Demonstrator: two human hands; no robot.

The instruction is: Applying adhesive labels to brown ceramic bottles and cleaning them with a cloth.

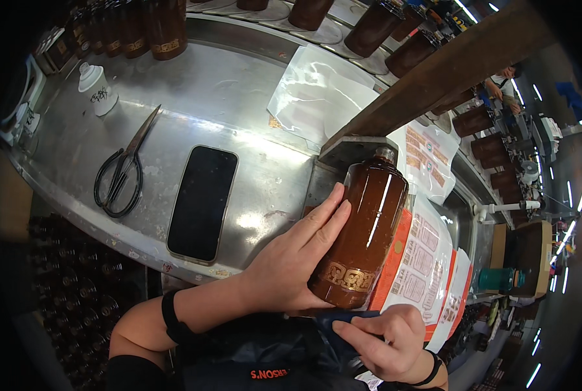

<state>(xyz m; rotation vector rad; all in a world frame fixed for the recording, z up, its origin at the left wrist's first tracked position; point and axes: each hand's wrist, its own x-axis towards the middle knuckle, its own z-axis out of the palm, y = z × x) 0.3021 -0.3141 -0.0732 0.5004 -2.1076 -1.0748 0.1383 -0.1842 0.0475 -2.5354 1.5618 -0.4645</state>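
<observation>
A glossy brown glass bottle [363,228] with a clear neck and a gold patterned band near its base leans tilted in front of me. My left hand [297,260] grips its lower left side, fingers lying along the glass and thumb hidden. Below the base, my right hand [389,335] is closed, pinching dark blue cloth [349,320] between thumb and fingers. Whether that cloth is loose or part of my dark clothing, I cannot tell. Printed red and white label sheets [418,260] lie just right of the bottle.
On the metal table [239,85] are a black phone [203,202], scissors [125,166] and a small white bottle [97,91]. A brown beam [434,72] slants across. Brown bottles [376,29] line a conveyor behind; more bottles [82,280] sit below left. Another person [503,85] is at far right.
</observation>
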